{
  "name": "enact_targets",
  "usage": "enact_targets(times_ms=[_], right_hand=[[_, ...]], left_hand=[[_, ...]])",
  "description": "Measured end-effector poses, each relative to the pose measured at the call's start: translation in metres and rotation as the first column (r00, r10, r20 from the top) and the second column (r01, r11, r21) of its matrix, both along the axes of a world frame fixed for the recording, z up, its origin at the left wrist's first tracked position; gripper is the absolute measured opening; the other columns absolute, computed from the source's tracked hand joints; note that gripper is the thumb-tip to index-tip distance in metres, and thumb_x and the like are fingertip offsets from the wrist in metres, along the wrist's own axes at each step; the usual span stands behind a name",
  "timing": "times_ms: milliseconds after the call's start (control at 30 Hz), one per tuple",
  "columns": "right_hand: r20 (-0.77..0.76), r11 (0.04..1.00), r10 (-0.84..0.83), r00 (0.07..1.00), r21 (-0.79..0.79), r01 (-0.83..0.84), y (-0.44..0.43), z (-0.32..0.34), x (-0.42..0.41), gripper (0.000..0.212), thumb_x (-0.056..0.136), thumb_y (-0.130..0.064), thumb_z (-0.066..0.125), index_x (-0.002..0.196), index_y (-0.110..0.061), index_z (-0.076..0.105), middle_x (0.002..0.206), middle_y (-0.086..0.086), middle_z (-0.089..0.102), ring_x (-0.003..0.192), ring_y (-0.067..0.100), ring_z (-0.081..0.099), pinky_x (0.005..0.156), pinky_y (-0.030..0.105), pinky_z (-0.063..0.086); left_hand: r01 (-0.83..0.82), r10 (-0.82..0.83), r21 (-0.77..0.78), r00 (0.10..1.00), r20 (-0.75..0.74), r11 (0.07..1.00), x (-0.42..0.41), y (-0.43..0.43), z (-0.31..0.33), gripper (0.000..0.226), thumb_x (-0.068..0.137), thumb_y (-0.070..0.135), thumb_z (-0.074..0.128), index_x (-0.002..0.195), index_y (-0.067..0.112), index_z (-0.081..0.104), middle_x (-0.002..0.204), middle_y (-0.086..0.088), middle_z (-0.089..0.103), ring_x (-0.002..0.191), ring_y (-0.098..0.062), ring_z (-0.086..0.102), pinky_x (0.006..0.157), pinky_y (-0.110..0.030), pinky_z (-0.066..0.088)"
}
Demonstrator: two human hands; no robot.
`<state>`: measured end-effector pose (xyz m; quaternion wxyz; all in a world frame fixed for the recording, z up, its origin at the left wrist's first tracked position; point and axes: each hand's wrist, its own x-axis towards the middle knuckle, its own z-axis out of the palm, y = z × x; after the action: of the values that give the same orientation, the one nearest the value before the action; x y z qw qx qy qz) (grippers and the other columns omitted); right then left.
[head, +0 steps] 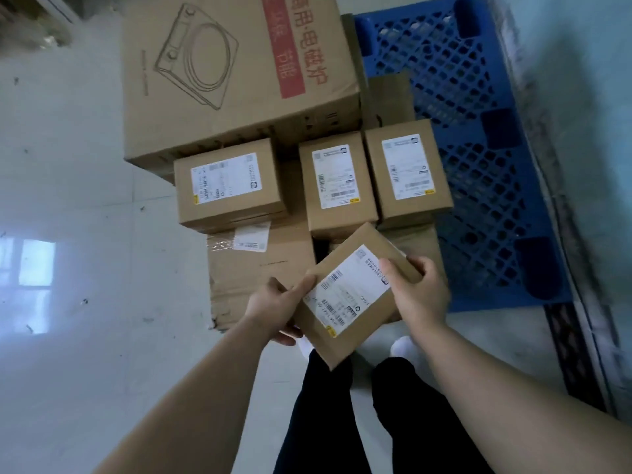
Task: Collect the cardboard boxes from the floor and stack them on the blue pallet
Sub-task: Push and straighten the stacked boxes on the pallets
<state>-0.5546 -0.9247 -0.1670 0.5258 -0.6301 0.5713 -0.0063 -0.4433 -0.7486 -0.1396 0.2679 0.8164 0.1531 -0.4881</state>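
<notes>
Floor (pixel 68 234): pale, glossy and scuffed, spreading left of the blue pallet (pixel 478 165)
Large carton (pixel 239 73): brown, printed with a line drawing of a cooker and a red strip of characters, covering the blue pallet's far left side
Left box (pixel 229 186): small, white label up, furthest left of the blue pallet, close against the large carton's near face
Taped carton (pixel 260 278): worn and creased, under the small boxes at the blue pallet's near left; whether it rests on the pallet cannot be told
Left hand (pixel 273 306): grasping the held box's left edge, thumb on top, fingers underneath
Middle box (pixel 338 186): label up, just left of the blue pallet's visible grid
Held box (pixel 345 295): small, tilted, label up, in the air between both hands, off the blue pallet's near left corner
Trousers (pixel 342 422): dark, nearer than the blue pallet, with a white shoe (pixel 405 347) showing
Right box (pixel 407 172): label up, beside the middle box, its right edge over the blue pallet's grid
Right hand (pixel 417 292): gripping the held box's far right corner, thumb on the label, fingers curled over the edge
Blue pallet: open plastic grid, right half bare
</notes>
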Motion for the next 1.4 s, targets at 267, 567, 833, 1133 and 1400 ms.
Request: enact_targets(times_ms=[267, 567, 833, 1133, 1400], right_hand=[[0.044, 0.996, -0.038, 0.998, 0.085, 0.034, -0.094, -0.027, -0.023, 0.058, 0.079, -0.015, 0.071, 0.132, -0.022, 0.05, 0.115, -0.001, 0.065, 0.091, 0.013, 0.064, 0.062, 0.024, 0.05], [-0.172, 0.989, 0.148, 0.974, 0.028, -0.146, -0.106, -0.051, -0.043, 0.065, 0.077, -0.01, 0.066, 0.137, -0.021, 0.045, 0.125, 0.006, 0.057, 0.103, 0.025, 0.061, 0.06, 0.024, 0.049], [-0.343, 0.935, 0.212, 0.915, -0.203, -0.293, -0.088, -0.031, -0.023, 0.064, 0.08, -0.019, 0.067, 0.138, -0.022, 0.041, 0.137, 0.008, 0.042, 0.126, 0.029, 0.04, 0.099, 0.049, 0.038], [-0.009, 0.92, 0.354, 0.935, -0.18, -0.349, 0.012, -0.018, 0.084, 0.041, 0.084, -0.013, 0.059, 0.122, -0.026, 0.055, 0.128, -0.001, 0.054, 0.119, 0.018, 0.052, 0.098, 0.033, 0.045], [0.087, 0.95, 0.304, 0.949, -0.096, -0.296, 0.106, -0.014, 0.187, 0.058, 0.09, -0.026, 0.061, 0.143, -0.02, 0.037, 0.14, 0.002, 0.046, 0.126, 0.019, 0.049, 0.094, 0.029, 0.042]], left_hand=[[-0.292, 0.241, -0.085, 0.896, -0.373, 0.953, -0.104, -0.114, -0.049, 0.065, 0.081, 0.053, 0.07, 0.124, 0.015, 0.039, 0.114, -0.016, 0.059, 0.092, -0.029, 0.067, 0.064, -0.047, 0.061], [-0.282, 0.266, -0.031, 0.933, -0.242, 0.959, -0.116, -0.157, -0.066, 0.057, 0.085, 0.031, 0.068, 0.123, 0.015, 0.029, 0.103, -0.004, 0.05, 0.097, -0.028, 0.061, 0.077, -0.054, 0.059], [-0.278, 0.288, 0.076, 0.921, -0.263, 0.958, -0.096, -0.146, -0.057, 0.082, 0.082, 0.046, 0.069, 0.139, 0.016, 0.019, 0.117, -0.013, 0.053, 0.095, -0.03, 0.063, 0.048, -0.042, 0.059], [-0.252, 0.167, 0.103, 0.846, 0.506, 0.962, 0.037, -0.035, -0.034, 0.036, 0.092, 0.044, 0.049, 0.11, 0.013, 0.047, 0.103, -0.004, 0.059, 0.097, -0.029, 0.06, 0.087, -0.039, 0.051], [-0.174, 0.016, 0.144, 0.687, 0.727, 0.974, 0.193, 0.069, -0.026, 0.04, 0.093, 0.024, 0.048, 0.13, 0.01, 0.042, 0.133, -0.011, 0.046, 0.123, -0.03, 0.042, 0.102, -0.041, 0.037]])
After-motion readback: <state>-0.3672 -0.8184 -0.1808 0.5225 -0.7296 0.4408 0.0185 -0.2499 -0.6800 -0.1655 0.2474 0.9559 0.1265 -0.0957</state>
